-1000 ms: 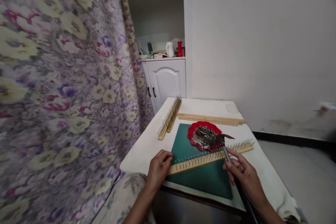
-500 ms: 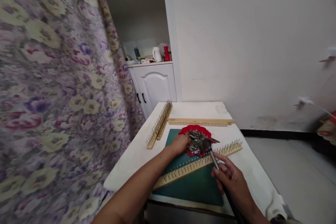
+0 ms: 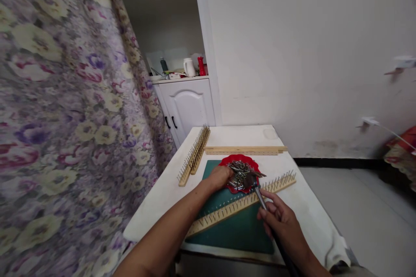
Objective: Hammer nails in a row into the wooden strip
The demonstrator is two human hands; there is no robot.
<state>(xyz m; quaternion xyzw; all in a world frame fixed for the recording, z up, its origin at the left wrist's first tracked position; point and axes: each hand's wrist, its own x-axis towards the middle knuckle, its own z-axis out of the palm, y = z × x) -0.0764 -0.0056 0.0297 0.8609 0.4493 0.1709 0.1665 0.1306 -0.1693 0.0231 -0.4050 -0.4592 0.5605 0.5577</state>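
Observation:
A red scalloped dish (image 3: 236, 161) heaped with steel nails (image 3: 239, 169) sits at the far edge of a green cutting mat (image 3: 240, 229). My left hand (image 3: 221, 177) rests on the dish's left side, fingers curled into the nails. Across the mat lies a long wooden strip (image 3: 240, 204) studded with a row of upright nails. My right hand (image 3: 282, 221) is closed round the handle of a hammer (image 3: 255, 186), whose head hovers over the dish and the strip.
Two more nailed strips (image 3: 194, 156) lie on the white table (image 3: 162, 199) at the left; plain wooden strips (image 3: 243, 150) lie behind the dish. A floral curtain (image 3: 65, 117) hangs close on the left. A white cupboard (image 3: 185, 104) stands behind.
My left hand left the near end of the nailed strip and reached forward into the dish of nails. The camera view shifted slightly; the hammer hand stayed about where it was.

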